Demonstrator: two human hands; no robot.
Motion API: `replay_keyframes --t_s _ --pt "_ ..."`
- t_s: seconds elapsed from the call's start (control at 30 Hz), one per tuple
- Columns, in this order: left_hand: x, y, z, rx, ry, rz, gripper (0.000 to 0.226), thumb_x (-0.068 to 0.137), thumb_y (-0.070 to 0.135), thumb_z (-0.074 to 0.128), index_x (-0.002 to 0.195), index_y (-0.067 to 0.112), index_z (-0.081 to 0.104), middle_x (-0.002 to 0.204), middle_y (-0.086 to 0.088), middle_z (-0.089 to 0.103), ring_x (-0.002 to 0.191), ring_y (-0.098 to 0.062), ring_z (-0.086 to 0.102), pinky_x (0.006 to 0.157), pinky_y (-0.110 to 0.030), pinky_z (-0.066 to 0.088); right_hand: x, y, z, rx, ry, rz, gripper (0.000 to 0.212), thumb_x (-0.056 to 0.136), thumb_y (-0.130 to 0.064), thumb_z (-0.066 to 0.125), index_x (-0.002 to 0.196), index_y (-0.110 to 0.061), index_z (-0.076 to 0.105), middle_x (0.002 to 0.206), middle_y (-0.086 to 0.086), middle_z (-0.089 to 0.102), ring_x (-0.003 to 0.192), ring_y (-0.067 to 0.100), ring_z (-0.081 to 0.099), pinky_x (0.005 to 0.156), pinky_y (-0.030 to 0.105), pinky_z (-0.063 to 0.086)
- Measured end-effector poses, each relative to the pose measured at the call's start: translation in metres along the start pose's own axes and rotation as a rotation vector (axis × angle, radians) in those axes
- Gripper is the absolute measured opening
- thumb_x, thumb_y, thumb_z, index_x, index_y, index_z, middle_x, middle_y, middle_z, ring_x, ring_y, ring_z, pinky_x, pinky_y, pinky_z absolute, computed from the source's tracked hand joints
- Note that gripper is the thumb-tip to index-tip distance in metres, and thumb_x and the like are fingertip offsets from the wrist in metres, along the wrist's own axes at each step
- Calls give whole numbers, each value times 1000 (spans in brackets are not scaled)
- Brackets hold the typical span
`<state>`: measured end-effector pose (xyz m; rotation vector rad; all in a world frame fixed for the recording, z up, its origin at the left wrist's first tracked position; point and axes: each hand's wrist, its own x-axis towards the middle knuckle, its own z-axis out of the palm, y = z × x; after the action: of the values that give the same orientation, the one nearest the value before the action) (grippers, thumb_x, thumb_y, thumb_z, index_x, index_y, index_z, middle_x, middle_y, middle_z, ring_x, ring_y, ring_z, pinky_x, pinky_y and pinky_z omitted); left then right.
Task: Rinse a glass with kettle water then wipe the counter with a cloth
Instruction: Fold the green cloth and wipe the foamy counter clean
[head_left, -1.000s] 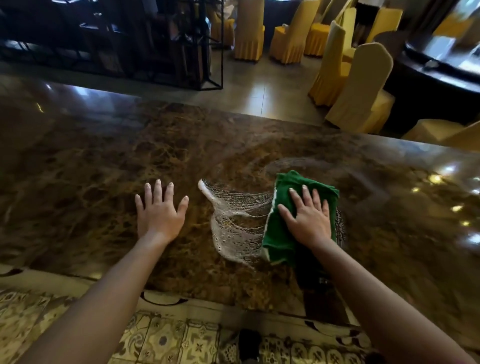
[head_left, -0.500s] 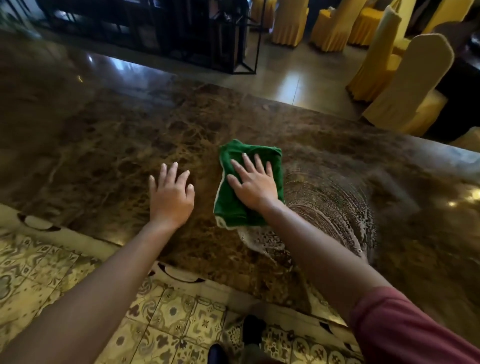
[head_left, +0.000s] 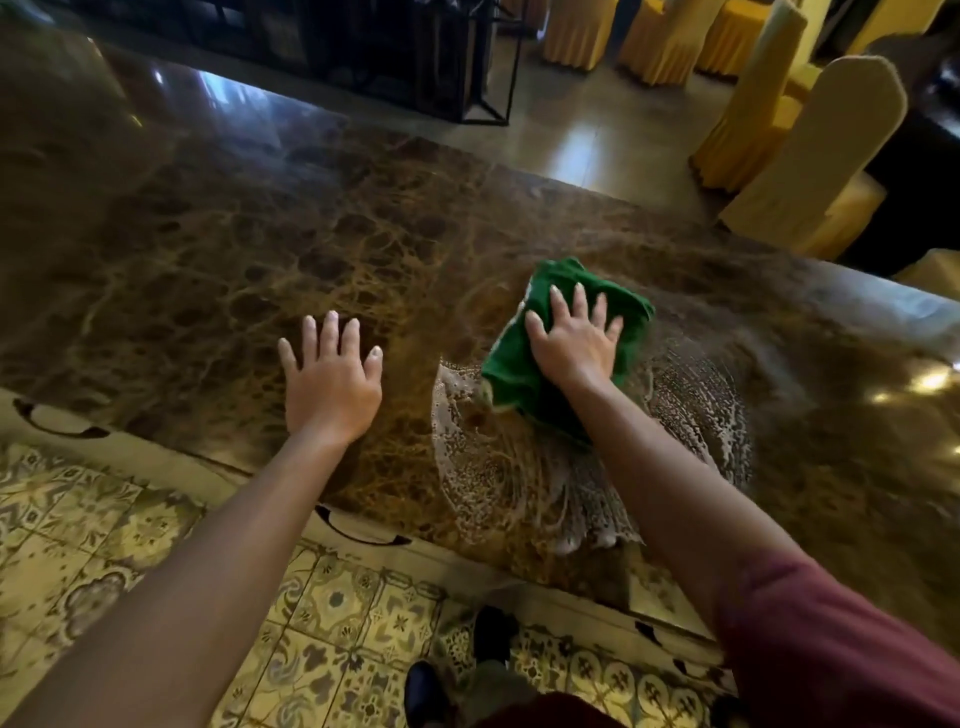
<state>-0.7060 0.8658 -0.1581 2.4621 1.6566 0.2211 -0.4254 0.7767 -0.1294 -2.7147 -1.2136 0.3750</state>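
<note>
Head view: right hand (head_left: 574, 348) pressing flat, fingers spread, folded green cloth (head_left: 519, 374) wiping brown marble counter (head_left: 260, 234); left hand (head_left: 332, 384) beside cloth, resting flat, holding nothing; foamy streaks (head_left: 498, 467) near cloth remaining.

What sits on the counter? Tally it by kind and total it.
Hands: 2, left hand flat on the marble counter, right hand pressing the cloth
Green cloth: 1
Wet soapy smear: 1
Total: 4

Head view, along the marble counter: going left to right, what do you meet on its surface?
Left hand flat on the counter → soapy streaks → green cloth → right hand pressing on the cloth → more soapy streaks.
</note>
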Motion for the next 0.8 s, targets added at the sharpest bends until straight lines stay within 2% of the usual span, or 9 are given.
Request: replay_keyframes --t_s 0.1,0.23,0.37,0.43,0.57,0.67,0.73,0.8 --pt "0 -1 1 -105 55 -12 59 109 48 21 157 17 37 169 -9 24 159 -30 11 127 -55 4 1 -57 13 -18 -55 -141 72 102 -67 24 166 -36 21 178 2 4 163 32 -5 128 59 -6" --pt "-2 -3 -2 -335 235 -89 55 109 40 31 151 9 48 165 -19 30 155 -35 21 126 -53 17 -70 -97 39 -33 -70 -292 71 103 -66 21 167 -36 17 177 3 3 163 32 -8 128 58 -9" --pt "-1 -1 1 -169 135 -39 58 108 46 29 154 13 43 167 -15 27 157 -34 16 126 -55 11 -144 -61 45 -87 -63 -403 71 102 -70 18 166 -41 15 177 -2 6 163 27 -7 129 56 -7" --pt "-1 -2 4 -69 56 10 64 106 53 24 157 16 37 169 -11 24 158 -30 11 127 -54 6 -150 -28 38 -97 -51 -386 72 99 -74 19 165 -45 15 177 -6 6 163 24 -6 129 54 -7" --pt "-2 0 6 -14 24 21 71 104 59 19 161 17 28 171 -8 19 159 -28 6 127 -53 2 -100 29 18 -128 -19 -152 78 96 -79 20 165 -44 14 177 -5 5 163 25 -2 129 53 -4" --pt "0 1 5 -31 38 8 70 105 59 19 160 18 30 170 -8 21 159 -28 9 127 -52 2 -61 23 10 -89 4 19 80 97 -75 21 167 -36 15 178 1 4 163 31 -3 128 58 -2" --pt "0 -1 2 -152 85 7 66 107 57 21 158 18 36 168 -8 27 158 -27 15 126 -51 5 -58 -14 16 -68 -9 -6 81 99 -73 20 168 -32 14 178 3 2 163 33 -4 128 60 -3" --pt "0 -3 -3 -358 164 -19 60 109 50 24 154 16 44 166 -8 33 156 -25 22 128 -49 10 -80 -57 30 -74 -38 -167 79 100 -73 20 168 -33 14 177 1 2 163 32 -6 128 58 -5"
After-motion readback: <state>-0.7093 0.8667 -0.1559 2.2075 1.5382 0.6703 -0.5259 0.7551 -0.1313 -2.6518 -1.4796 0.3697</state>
